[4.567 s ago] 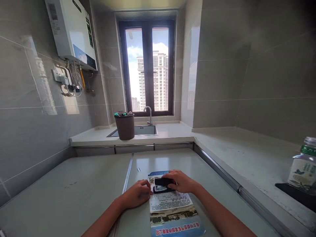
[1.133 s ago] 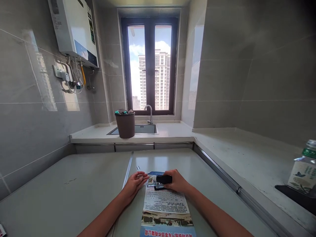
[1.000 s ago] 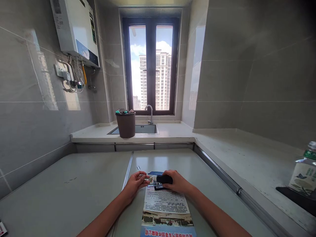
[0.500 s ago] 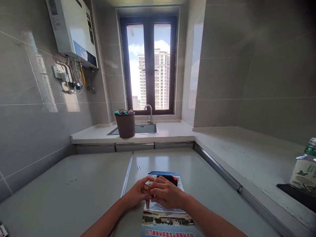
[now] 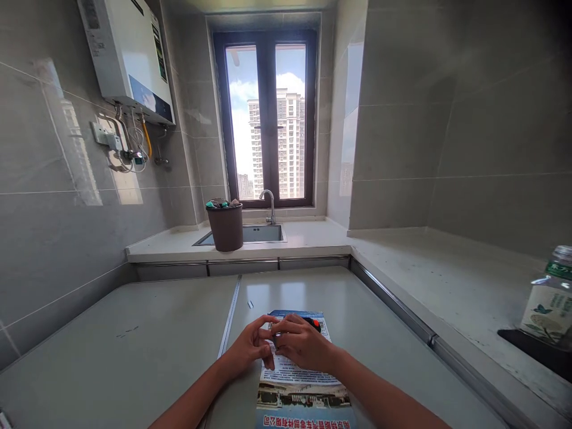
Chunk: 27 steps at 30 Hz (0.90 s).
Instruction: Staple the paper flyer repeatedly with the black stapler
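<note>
A printed paper leaflet [image 5: 295, 376] with dense text and a blue band lies on the grey-white table, upside down to me. Above it my left hand [image 5: 251, 347] and my right hand [image 5: 304, 344] meet, fingertips together. The fingers of both are bent inward in a pinch; whatever is between them is hidden or too small to name. Just behind my right hand, a black object with an orange-red spot [image 5: 315, 324] rests on the leaflet, mostly covered by the hand. A small pale strip [image 5: 251, 304] lies on the table beyond my left hand.
A brown bin [image 5: 226, 229] filled with odds and ends stands at the sink [image 5: 263, 234], near the faucet [image 5: 271, 208]. On the right-hand counter [image 5: 415, 268] a clear bottle [image 5: 549, 301] stands by a dark flat item. A water heater [image 5: 127, 59] hangs at left.
Both hands stay together over the leaflet; their fingers have shifted slightly, and the right hand covers more of the black object. The whole view has moved a little.
</note>
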Available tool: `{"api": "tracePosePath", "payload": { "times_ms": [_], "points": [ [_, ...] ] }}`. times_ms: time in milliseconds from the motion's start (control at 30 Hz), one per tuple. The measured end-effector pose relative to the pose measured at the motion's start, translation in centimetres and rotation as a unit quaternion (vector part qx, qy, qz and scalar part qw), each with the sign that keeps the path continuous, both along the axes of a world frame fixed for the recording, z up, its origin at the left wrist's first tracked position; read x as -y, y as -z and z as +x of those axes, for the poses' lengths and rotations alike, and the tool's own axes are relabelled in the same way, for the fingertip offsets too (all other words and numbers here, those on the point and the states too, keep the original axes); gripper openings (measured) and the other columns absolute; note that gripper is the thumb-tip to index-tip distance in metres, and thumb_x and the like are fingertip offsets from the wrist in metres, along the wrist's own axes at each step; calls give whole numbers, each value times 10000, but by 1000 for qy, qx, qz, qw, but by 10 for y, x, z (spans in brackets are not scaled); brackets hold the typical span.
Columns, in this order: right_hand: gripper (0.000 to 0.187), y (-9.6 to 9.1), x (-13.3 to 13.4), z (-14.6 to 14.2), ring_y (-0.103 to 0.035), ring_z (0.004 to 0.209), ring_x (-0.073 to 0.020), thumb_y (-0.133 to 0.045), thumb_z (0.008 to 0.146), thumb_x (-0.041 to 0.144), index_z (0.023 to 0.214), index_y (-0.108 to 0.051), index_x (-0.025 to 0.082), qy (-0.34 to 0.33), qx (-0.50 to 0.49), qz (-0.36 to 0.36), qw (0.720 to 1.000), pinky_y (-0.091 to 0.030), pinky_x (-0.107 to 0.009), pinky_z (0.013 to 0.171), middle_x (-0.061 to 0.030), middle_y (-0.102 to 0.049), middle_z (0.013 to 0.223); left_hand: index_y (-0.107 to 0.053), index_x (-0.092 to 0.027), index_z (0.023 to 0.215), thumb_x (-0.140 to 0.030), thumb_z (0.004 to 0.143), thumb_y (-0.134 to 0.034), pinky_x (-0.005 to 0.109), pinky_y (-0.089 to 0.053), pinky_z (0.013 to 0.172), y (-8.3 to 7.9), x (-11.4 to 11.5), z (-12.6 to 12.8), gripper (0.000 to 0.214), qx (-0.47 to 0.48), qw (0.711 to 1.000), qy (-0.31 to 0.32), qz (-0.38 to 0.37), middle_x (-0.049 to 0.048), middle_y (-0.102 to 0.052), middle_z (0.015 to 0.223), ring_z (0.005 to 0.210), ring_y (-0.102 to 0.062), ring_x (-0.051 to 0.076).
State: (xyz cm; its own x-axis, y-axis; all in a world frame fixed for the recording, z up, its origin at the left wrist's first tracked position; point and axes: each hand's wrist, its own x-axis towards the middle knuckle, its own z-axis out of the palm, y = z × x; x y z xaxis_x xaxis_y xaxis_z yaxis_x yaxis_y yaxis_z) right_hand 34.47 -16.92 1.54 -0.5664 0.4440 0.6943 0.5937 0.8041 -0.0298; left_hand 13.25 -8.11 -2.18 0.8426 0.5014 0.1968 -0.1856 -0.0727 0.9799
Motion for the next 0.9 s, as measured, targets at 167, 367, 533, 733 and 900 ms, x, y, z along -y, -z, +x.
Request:
{"api": "tracePosePath", "payload": {
  "times_ms": [167, 367, 533, 733, 900],
  "points": [
    [48, -15, -10, 38, -649, 1001, -227, -667, 970, 257, 935, -675, 225, 69, -150, -25, 986, -543, -414, 904, -91, -720, 1119, -611, -203, 992, -642, 945, -578, 236, -444, 508, 0, -26, -9, 443, -33, 968, -232, 91, 18, -689, 661, 491, -593, 149],
    [70, 0, -30, 135, -649, 978, -268, -682, 898, 271, 847, -682, 223, 308, -147, -113, 933, -513, -407, 854, -65, -720, 1000, -700, -232, 868, -357, 875, -656, 364, -501, 882, 1, -56, -31, 132, -165, 871, -357, 296, 68, -722, 923, 867, -664, 254],
    [58, 40, -43, 191, -671, 944, -237, -695, 836, 246, 819, -734, 206, 450, -100, -232, 856, -468, -312, 840, -73, -736, 951, -734, -240, 1149, -357, 825, -713, 477, -303, 1206, 13, -63, -30, 345, -195, 874, -328, 302, 123, -622, 1409, 1362, -517, 345],
    [139, 57, -52, 201, -637, 1082, -268, -638, 871, 232, 875, -769, 183, 483, -86, -232, 840, -450, -316, 915, -101, -735, 1022, -714, -271, 1242, -457, 799, -775, 496, -96, 1283, 26, -66, -28, 484, -200, 898, -295, 257, 112, -552, 1534, 1513, -343, 378],
    [185, 59, -54, 201, -621, 1115, -278, -621, 890, 229, 963, -782, 176, 493, -74, -233, 835, -442, -331, 964, -112, -730, 1084, -747, -264, 1185, -350, 847, -729, 473, -254, 1230, 24, -65, -28, 349, -191, 888, -298, 294, 122, -630, 1398, 1364, -504, 354]
  ]
}}
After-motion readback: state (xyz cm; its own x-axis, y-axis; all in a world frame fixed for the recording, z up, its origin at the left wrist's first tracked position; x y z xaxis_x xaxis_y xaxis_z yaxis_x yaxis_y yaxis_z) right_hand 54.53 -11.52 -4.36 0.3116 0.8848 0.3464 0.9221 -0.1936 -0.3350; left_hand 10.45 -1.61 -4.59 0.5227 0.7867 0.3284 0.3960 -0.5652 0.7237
